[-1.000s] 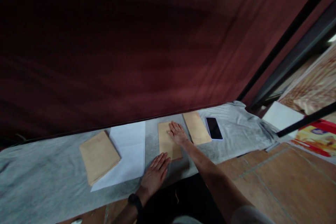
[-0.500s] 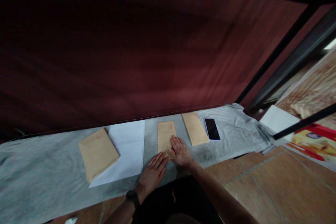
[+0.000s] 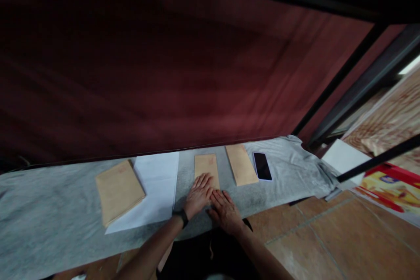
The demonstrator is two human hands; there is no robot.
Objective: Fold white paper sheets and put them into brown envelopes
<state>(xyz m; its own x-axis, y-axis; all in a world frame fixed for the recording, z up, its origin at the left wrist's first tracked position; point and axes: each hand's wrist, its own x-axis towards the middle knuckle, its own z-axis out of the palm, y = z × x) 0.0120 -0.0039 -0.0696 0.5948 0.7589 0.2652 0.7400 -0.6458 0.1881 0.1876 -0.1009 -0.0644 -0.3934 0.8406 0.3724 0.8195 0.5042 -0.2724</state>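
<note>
A brown envelope (image 3: 206,162) lies flat on the grey cloth (image 3: 65,201) in front of me. My left hand (image 3: 198,193), with a dark band at the wrist, rests flat on its lower left part, fingers extended. Against its lower edge lies my right hand (image 3: 226,212), fingers stretched out and touching the left hand's side. The envelope's near end is hidden under the hands. To the right is another brown envelope or stack (image 3: 241,165), beside a dark-screened phone (image 3: 262,166).
On the left, a stack of brown envelopes (image 3: 120,190) overlaps white paper sheets (image 3: 157,183). A dark red panel (image 3: 197,96) rises behind the cloth. Black bars, a white board (image 3: 344,157) and a red printed box (image 3: 393,188) stand at the right.
My left hand has moved up and onto the envelope. My right hand has slid down toward its near end. The view has shifted slightly.
</note>
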